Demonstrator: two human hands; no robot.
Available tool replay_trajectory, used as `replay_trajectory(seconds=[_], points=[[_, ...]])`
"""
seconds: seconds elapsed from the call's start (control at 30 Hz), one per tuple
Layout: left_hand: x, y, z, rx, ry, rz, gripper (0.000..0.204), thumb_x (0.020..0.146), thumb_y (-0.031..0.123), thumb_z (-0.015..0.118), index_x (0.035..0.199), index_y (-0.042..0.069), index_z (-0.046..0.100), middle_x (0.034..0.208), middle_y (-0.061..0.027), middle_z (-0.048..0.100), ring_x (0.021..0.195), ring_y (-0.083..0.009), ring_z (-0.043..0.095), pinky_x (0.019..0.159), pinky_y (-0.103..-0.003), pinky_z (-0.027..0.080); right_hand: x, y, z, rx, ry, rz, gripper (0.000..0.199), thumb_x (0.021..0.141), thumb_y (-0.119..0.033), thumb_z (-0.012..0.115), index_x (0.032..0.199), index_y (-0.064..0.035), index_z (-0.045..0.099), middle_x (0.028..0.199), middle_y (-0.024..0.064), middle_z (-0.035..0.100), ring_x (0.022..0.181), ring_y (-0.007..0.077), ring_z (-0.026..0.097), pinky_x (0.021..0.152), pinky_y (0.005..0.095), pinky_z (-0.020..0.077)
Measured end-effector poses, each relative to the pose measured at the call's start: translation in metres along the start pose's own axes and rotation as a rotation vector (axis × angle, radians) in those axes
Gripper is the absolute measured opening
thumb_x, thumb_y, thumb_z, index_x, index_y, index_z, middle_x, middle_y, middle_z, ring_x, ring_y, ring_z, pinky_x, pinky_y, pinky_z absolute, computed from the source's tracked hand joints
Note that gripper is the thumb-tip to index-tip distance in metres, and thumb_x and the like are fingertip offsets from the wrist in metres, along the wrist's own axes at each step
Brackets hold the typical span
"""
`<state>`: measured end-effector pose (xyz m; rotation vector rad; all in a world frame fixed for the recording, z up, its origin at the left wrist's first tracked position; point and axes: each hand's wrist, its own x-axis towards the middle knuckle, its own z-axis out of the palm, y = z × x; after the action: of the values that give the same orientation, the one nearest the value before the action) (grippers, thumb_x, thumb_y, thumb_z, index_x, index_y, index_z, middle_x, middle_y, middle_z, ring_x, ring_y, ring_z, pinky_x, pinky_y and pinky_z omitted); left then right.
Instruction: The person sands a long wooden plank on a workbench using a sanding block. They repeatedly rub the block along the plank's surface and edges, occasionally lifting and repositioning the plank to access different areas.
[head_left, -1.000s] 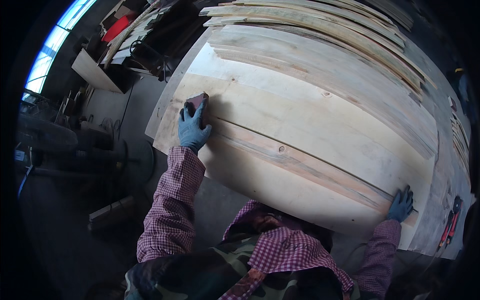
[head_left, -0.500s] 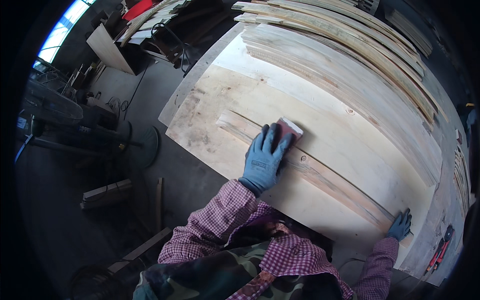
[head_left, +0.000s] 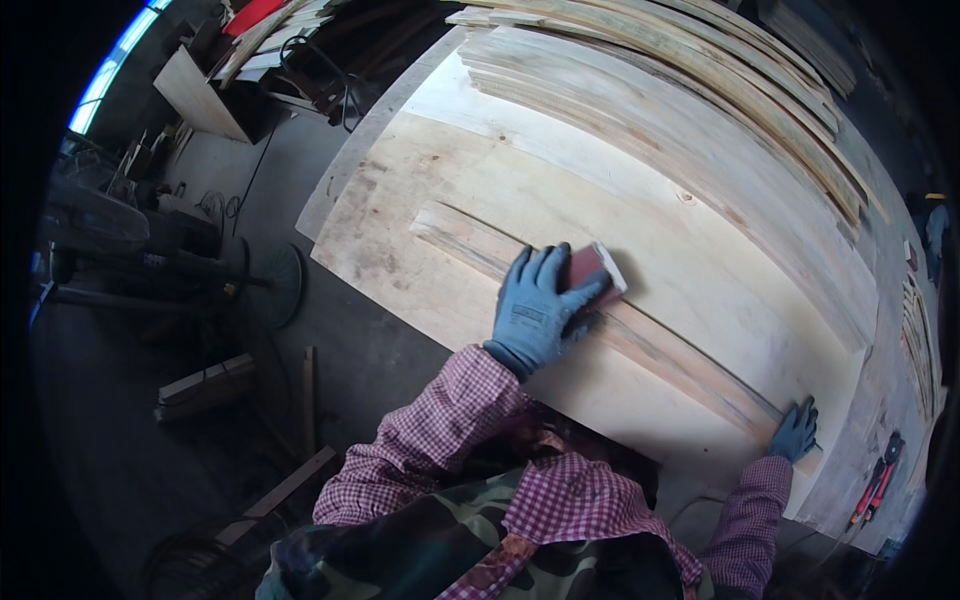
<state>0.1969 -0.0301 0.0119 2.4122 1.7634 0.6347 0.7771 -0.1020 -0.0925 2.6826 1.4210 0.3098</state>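
Observation:
My left hand (head_left: 535, 310), in a blue-grey glove, grips a reddish-brown sanding block (head_left: 592, 272) with a pale edge. The block rests on a narrow wooden plank (head_left: 670, 350), which lies slantwise across the work table. Grey streaks and a knot mark the plank's upper face. At the plank's near right end is my gloved right hand (head_left: 795, 430), its fingers closed over that end and partly hidden. Beneath the plank lies a light plywood sheet (head_left: 370, 210).
Stacked boards (head_left: 650, 130) line the table's far side, with rougher strips (head_left: 760, 110) behind. Red-handled pliers (head_left: 876, 480) lie at the right edge. On the floor to the left are a stand fan (head_left: 270, 285) and wood offcuts (head_left: 205, 385).
My left hand has slid the sanding block a short way along the plank toward the right, and the block has turned slightly. My right hand stays at the plank's end. The whole view has shifted slightly.

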Motion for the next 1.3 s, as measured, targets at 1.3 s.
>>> replay_trajectory(seconds=[1.3], points=[[0.014, -0.123, -0.036, 0.269, 0.063, -0.202, 0.075, 0.081, 0.049, 0.073, 0.143, 0.015, 0.048, 0.133, -0.0125, 0.056, 0.120, -0.0365, 0.052, 0.104, -0.050, 0.040, 0.000, 0.011, 0.009, -0.022, 0.003, -0.011, 0.056, 0.102, -0.043, 0.043, 0.156, -0.0320, 0.031, 0.156, 0.0131, 0.039, 0.138, 0.0343, 0.040, 0.114, 0.0522, 0.0271]])
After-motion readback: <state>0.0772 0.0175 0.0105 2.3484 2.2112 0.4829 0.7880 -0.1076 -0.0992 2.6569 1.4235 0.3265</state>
